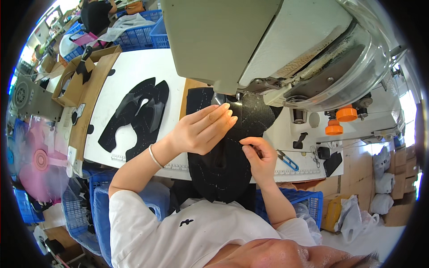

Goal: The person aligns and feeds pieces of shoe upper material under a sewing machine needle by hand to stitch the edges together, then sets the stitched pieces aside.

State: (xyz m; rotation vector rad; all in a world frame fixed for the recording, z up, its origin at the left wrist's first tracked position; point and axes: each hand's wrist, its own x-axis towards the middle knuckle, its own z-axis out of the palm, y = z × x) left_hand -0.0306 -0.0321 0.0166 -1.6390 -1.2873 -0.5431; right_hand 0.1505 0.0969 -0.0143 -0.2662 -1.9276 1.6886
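Observation:
A black stitched piece shaped like a shoe upper [214, 178], with a mesh panel at its far end, lies under the head of a sewing machine [219, 40]. My left hand [203, 129] is over it close to the needle area, fingers stretched out side by side and thumb hidden. Whether those fingers press on the material or hover cannot be told. Thumb and forefinger of my right hand [261, 156] are closed on an edge near the piece's middle. Part of the piece hangs over the table edge toward my lap. To the left lies a similar curved black piece [138, 116].
Blue-handled thread snips [288, 161] lie right of my right hand. A ruler strip [176, 167] runs along the near edge of the white table [100, 138]. Orange knobs [346, 113] stick out at right. Blue crates [78, 214], cartons and a pink fan [40, 158] surround the table.

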